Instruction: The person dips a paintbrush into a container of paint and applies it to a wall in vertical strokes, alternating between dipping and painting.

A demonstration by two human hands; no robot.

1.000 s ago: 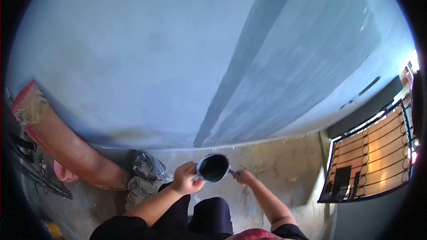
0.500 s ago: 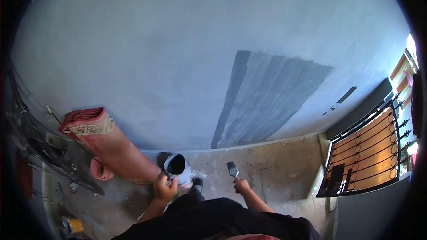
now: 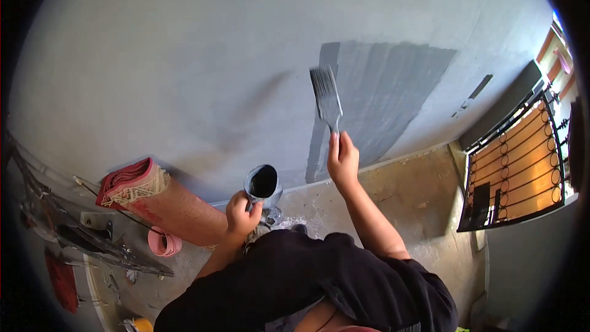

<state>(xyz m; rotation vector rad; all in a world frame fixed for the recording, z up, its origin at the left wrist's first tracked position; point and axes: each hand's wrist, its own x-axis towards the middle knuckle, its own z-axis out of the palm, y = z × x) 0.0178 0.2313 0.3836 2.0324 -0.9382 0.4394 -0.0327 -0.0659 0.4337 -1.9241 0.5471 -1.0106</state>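
Note:
My right hand (image 3: 343, 158) is wrapped round the handle of a wide paintbrush (image 3: 326, 92), held upright with its grey-coated bristles up, in front of the wall (image 3: 203, 74). Behind and right of the brush is a darker grey painted patch (image 3: 390, 95) with streaks running down it. In my left hand (image 3: 241, 214) is a paint cup (image 3: 249, 184), gripped at its side; its inside looks dark. Whether the bristles touch the wall I cannot tell.
A rolled red carpet (image 3: 184, 209) leans at the wall on the left, beside a pink pot (image 3: 165, 243). Dark metalwork (image 3: 92, 243) stands further left. A black barred gate (image 3: 516, 166) is at the right. Grey material lies on the floor near the cup.
My right hand has risen from low over the floor, bringing the brush up in front of the wall. The cup and my left hand are higher and further right. The view has shifted.

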